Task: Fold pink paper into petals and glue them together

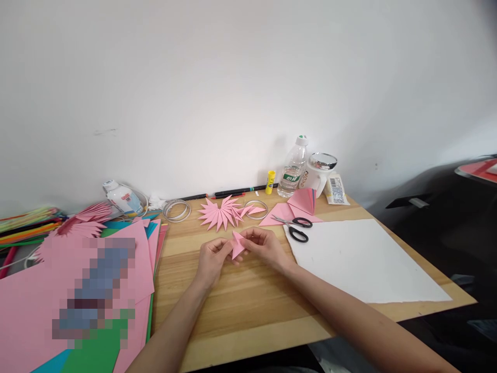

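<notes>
Left hand: I pinch folded pink paper
Right hand: my grip pinches it too
Scissors: farther right

The wooden table bears a white sheet and a spiky pink paper fan. A bottle, mug and glue stick stand toward its back.

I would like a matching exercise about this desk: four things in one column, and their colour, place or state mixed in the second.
1. Scissors
2. Glue stick
3. Bottle
4. Folded paper piece

A. Transparent, beside the white mug
B. Pink, between the left hand and right hand
C. Black-handled, partly over the white sheet
D. Yellow, standing upright

Pairs: 1-C, 2-D, 3-A, 4-B
</notes>
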A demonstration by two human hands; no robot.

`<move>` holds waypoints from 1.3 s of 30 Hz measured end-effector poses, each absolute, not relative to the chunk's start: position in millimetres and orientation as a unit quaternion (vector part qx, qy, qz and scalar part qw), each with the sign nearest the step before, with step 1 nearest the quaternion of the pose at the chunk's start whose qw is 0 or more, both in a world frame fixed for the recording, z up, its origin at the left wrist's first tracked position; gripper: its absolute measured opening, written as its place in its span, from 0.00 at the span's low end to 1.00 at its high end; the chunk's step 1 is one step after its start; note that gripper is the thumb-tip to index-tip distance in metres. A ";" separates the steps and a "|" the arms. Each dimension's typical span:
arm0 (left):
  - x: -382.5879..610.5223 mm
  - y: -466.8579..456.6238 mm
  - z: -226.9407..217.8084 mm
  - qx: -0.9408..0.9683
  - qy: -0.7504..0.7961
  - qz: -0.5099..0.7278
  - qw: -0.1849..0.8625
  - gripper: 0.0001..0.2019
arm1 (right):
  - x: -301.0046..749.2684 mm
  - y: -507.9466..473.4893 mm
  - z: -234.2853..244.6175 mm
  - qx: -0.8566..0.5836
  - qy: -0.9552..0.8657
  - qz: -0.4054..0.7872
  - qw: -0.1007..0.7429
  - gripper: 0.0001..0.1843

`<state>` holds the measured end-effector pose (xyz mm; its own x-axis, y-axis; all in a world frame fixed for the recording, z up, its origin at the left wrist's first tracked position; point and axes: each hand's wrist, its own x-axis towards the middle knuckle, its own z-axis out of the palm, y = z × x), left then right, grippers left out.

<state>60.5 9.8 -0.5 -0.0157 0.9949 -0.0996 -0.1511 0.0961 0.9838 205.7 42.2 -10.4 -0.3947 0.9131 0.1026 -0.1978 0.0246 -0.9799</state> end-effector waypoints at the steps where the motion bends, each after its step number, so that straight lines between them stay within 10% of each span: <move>1: 60.5 10.2 0.3 0.422 0.486 0.511 0.570 0.13 | 206.1 42.8 -11.2 -0.322 -0.554 0.620 0.453 0.18; 20: 58.0 15.6 -0.9 0.378 0.426 0.532 0.627 0.14 | 207.5 40.3 -17.4 -0.353 -0.710 0.359 0.493 0.06; 39: 57.4 21.9 -9.5 0.513 0.495 0.534 0.455 0.15 | 204.8 47.5 -15.6 -0.352 -0.626 0.500 0.484 0.12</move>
